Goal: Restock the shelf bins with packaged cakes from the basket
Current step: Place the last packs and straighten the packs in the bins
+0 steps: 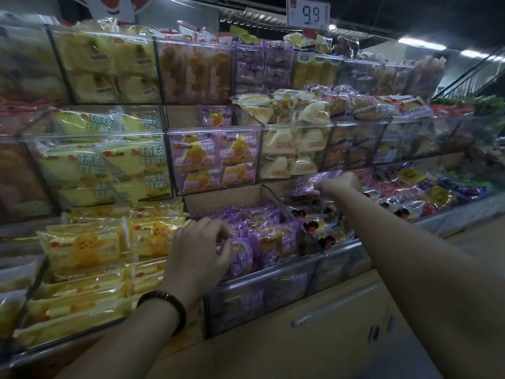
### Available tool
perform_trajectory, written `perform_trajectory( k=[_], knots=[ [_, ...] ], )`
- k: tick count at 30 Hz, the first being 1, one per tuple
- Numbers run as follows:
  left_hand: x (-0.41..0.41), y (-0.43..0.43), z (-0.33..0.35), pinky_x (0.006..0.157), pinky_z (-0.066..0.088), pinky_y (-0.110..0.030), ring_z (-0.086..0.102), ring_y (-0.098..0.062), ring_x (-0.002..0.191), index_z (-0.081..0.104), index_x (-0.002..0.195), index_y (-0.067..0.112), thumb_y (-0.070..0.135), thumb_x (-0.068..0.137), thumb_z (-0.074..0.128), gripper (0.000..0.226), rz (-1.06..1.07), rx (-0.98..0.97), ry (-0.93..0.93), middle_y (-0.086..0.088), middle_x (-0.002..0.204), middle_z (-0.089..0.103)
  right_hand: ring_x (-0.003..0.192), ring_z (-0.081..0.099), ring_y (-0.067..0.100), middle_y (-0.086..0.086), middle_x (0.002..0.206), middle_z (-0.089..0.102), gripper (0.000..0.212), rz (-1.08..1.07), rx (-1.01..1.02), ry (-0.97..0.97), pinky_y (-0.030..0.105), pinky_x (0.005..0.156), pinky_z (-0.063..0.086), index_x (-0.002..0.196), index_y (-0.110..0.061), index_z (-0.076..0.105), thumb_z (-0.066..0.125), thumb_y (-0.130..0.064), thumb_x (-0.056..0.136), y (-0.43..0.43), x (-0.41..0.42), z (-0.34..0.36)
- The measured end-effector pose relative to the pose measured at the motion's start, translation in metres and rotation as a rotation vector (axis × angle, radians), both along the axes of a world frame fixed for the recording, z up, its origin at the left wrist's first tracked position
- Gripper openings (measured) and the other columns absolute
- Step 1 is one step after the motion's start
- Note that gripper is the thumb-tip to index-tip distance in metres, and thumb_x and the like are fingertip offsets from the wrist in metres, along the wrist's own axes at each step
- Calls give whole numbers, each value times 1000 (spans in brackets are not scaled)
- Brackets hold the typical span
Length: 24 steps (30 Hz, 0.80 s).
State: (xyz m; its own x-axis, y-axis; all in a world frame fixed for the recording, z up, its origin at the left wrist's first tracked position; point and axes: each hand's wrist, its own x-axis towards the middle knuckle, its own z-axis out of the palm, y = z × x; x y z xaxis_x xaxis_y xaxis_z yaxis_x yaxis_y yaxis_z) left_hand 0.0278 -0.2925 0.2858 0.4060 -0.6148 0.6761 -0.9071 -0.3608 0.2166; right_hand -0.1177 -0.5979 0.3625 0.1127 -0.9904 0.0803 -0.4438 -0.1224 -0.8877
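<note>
Left of the clear-fronted purple bin [259, 294] on a shop display's lowest row, yellow packs [82, 247] of cake lie stacked in a bin of their own. Over the purple bin's left front corner hovers the person's left hand [199, 250], a dark beaded bracelet [164, 305] on its wrist. Its fingers curl down onto the wrappers, and whether they pinch one cannot be told from this angle. Inside the purple bin, purple packs [273, 242] stand on edge in rows, with bare cardboard showing at its back. High above the purple bin, a price card [308, 13] reads 9.9. Beyond the purple bin's right rear corner, a purple packaged cake [317, 181] is held in the air, gripped at one end by the right hand [341, 184] at the end of an outstretched arm. It hangs above the neighbouring bin [341, 258], which touches the purple bin's right wall and holds packs with dark round marks. Below and to the right of the purple bin runs a pale cabinet [341, 332] front with a bar handle.
</note>
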Motion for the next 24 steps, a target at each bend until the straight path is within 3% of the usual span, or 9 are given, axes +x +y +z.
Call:
perform_trajectory(
  k=[2,5,8,11,13,15,18,21,24],
  knots=[
    [0,1,-1,83,50,-37,55,-8,81,62,89,37,38,93,72,11,-2,1,4,19,82,58,94,69,27,16,114,70,62,7,18,36,32,60,52,127,2,57,89,-27,82,2,1,0],
    [1,1,-1,85,49,-36,55,-8,82,65,93,38,40,90,73,9,0,13,-1,19,83,59,76,65,22,11,99,67,34,0,-57,41,29,52,46,109,-1,61,83,-18,88,3,-2,4],
    [1,1,-1,84,47,-34,55,-8,83,65,95,38,35,90,72,10,9,13,11,18,84,59,79,72,20,2,91,73,10,9,-235,31,34,64,60,97,-15,70,78,-15,91,13,-15,12],
    [-2,2,3,85,49,-34,56,-9,85,60,100,36,31,96,67,9,-5,14,14,17,90,58,84,73,19,-6,92,74,14,170,-385,-61,42,74,63,95,-30,73,82,-22,89,37,-38,20],
    [-4,3,4,88,52,-37,56,-11,90,58,107,32,31,101,59,7,-26,4,-19,14,97,59,90,75,22,-2,99,76,18,343,-369,-171,45,79,64,100,-32,73,81,-18,90,61,-51,25],
    [-7,4,6,92,52,-41,57,-13,94,57,118,29,38,106,49,17,-51,-8,-22,11,104,60,86,76,18,6,105,75,19,525,-283,-266,35,72,64,107,-21,74,76,-10,92,91,-60,27],
    [-13,13,14,93,49,-45,62,-16,97,48,138,23,63,106,33,53,-144,-44,45,6,115,64,60,69,1,10,103,74,22,680,-232,-298,15,50,51,115,-9,71,70,-1,94,136,-65,23],
    [-23,26,23,86,53,-44,67,-14,92,30,151,29,69,102,39,63,-272,-121,191,13,117,63,70,74,8,0,93,77,20,777,-200,-259,19,57,56,111,-12,72,68,1,95,168,-63,14],
    [-31,40,34,79,59,-34,71,-6,91,31,154,29,54,103,56,62,-380,-81,420,14,107,71,70,72,7,-5,92,78,21,798,-184,-186,23,61,57,102,-22,72,70,-3,95,185,-56,1]
  ],
)
